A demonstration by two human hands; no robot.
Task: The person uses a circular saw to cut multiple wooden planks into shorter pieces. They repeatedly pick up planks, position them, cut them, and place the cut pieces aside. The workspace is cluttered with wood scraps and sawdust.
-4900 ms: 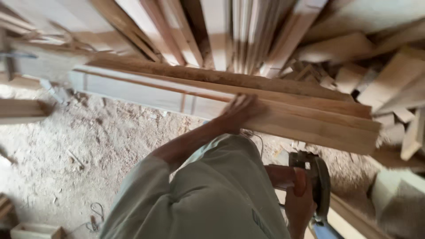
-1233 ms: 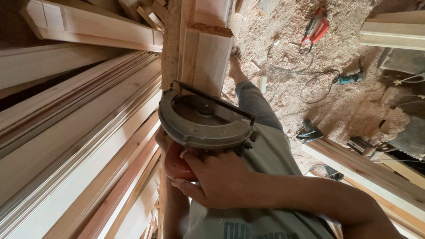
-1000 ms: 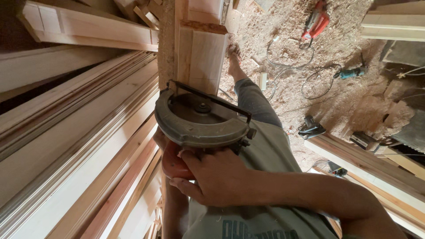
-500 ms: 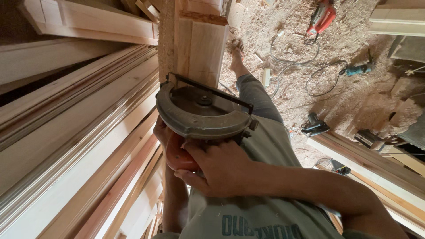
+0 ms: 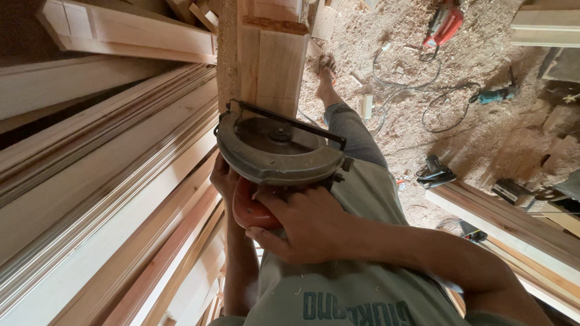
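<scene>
- Saw: my right hand [image 5: 311,226] wraps its fingers tight around the orange handle of the round grey metal circular saw [image 5: 275,151], at the middle.
- My left hand [image 5: 225,180], at 9 o'clock of the saw, grips it too.
- Heavy and hard, I think; hold the handle.
- The pale wooden plank [image 5: 272,57] at 12 o'clock looks stiff.

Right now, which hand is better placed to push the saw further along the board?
Right. The right hand wraps the orange handle directly behind the saw, in line with the board. The left hand sits at the saw's side, mostly hidden, likelier steadying than driving.
</scene>
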